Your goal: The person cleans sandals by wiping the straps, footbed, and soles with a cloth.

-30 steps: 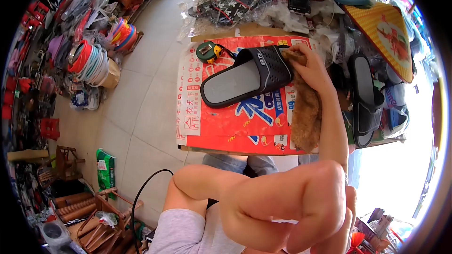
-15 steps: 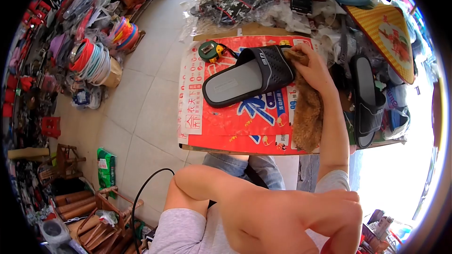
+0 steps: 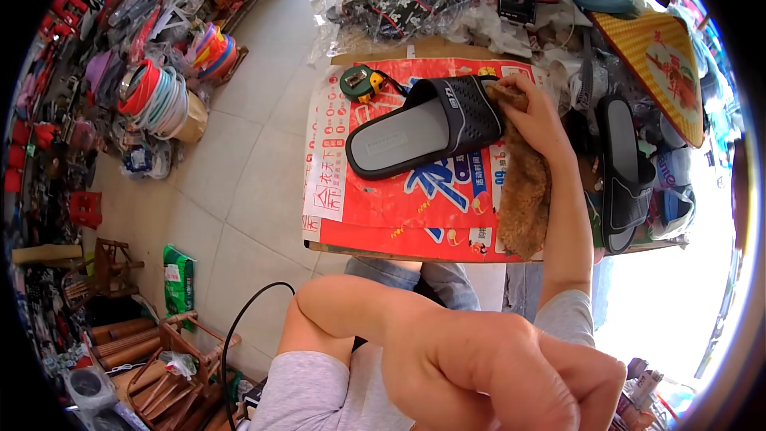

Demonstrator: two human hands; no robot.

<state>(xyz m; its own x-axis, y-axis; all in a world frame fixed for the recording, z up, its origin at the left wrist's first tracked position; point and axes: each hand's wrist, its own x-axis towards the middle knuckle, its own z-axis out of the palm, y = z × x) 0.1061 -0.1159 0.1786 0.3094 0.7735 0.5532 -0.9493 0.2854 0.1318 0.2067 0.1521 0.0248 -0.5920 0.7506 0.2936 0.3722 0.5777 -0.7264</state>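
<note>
the right hand [image 3: 536, 116] pinches the brown cloth [image 3: 523, 207] at the black slipper's [image 3: 403, 144] toe end. the slipper lies on the red sheet [image 3: 371, 211], with open room between it and the near edge of the surface [image 3: 423, 258]. the left hand [image 3: 495, 375] looms close, its finger state hard to tell.

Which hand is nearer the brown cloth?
Right. The right hand holds the cloth by its upper end, beside the slipper; the left hand is apart from it, close to the camera.
</note>
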